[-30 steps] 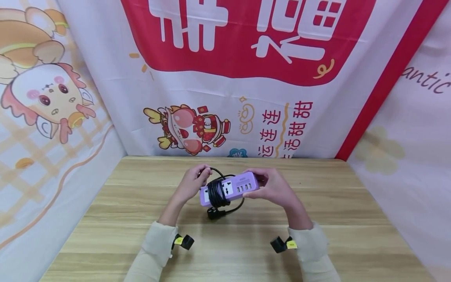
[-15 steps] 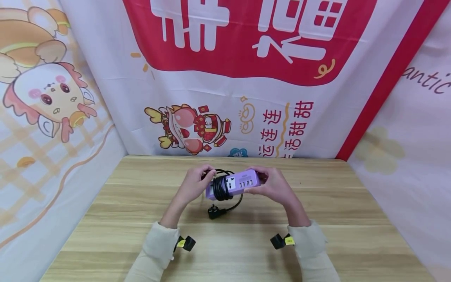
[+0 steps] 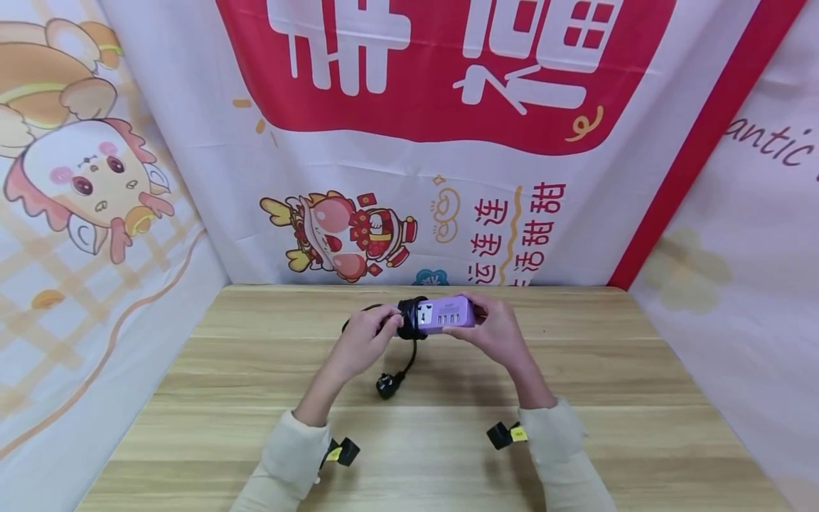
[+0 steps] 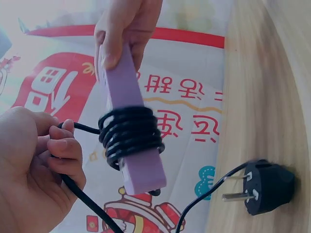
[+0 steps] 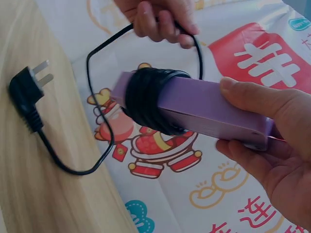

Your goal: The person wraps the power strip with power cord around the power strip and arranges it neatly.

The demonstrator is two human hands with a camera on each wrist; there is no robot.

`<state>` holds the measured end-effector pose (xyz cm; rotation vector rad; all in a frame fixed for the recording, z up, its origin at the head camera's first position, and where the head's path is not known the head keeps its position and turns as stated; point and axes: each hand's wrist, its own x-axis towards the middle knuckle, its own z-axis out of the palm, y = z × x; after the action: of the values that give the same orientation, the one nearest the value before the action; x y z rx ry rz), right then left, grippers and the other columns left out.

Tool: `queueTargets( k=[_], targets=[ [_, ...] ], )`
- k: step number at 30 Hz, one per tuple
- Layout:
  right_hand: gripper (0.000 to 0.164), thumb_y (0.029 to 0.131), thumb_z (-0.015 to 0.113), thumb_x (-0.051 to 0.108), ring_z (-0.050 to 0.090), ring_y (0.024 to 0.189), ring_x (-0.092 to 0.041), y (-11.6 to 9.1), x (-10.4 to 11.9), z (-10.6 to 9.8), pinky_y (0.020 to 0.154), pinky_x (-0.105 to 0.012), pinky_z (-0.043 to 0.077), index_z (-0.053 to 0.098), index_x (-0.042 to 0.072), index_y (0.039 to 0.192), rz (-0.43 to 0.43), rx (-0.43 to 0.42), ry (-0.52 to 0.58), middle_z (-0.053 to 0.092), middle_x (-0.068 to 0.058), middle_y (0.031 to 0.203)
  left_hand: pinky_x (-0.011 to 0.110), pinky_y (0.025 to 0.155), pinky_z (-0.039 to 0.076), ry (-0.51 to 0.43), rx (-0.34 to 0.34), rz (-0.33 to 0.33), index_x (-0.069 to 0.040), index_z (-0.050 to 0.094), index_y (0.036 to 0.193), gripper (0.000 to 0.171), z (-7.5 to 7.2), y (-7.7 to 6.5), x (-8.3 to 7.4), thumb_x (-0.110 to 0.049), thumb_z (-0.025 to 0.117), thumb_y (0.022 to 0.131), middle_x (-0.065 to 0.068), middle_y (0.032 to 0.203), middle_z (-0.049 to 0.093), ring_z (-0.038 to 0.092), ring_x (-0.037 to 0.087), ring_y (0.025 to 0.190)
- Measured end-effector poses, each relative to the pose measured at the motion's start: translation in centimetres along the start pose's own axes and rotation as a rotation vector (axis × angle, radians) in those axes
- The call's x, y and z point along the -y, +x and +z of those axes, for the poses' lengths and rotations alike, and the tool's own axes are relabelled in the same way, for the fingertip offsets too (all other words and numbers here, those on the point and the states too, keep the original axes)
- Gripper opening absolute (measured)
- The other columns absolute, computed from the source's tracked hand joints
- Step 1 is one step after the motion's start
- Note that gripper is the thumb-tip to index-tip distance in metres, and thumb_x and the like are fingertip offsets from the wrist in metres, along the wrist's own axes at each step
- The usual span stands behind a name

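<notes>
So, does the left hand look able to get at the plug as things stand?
Probably yes: in the head view nothing shows between the left hand and the plug. It grips the black cord, though, so it would likely have to let go first.

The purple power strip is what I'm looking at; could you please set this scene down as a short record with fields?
Power strip: purple, held up above the table
Right hand: grips one end of the strip
Cord: black, wound in several turns around the strip near its other end
Left hand: holds a loose stretch of the cord
Plug: black, on the cord's end, pins bare
</notes>
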<state>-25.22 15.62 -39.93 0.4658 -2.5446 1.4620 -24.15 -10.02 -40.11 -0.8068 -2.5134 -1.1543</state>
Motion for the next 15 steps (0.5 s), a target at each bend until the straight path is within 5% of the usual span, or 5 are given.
queueTargets(
  k=[4, 15],
  targets=[
    [0.061, 0.076, 0.088, 0.02, 0.069, 0.103, -0.028, 0.1, -0.7, 0.2, 0.084, -0.036, 0.06, 0.064, 0.007, 0.13, -0.01, -0.078, 0.011, 0.068, -0.016, 0.122, 0.028, 0.068, 0.046, 0.035, -0.007, 0.036, -0.008, 0.065, 0.091, 0.019, 0.6, 0.0, -0.2, -0.016, 0.053, 0.104, 0.002, 0.074, 0.06, 0.052, 0.012, 0.071],
    [0.064, 0.074, 0.089, 0.029, 0.065, 0.106, -0.026, 0.6, -2.0, -0.1, 0.085, -0.034, 0.059, 0.064, 0.016, 0.131, 0.062, -0.19, 0.088, 0.066, -0.013, 0.125, 0.021, 0.058, 0.043, -0.048, 0.101, -0.025, -0.013, 0.061, 0.09, 0.022, 2.4, -0.3, -0.3, -0.017, 0.047, 0.106, -0.007, 0.063, 0.053, 0.05, 0.005, 0.055]
  ],
)
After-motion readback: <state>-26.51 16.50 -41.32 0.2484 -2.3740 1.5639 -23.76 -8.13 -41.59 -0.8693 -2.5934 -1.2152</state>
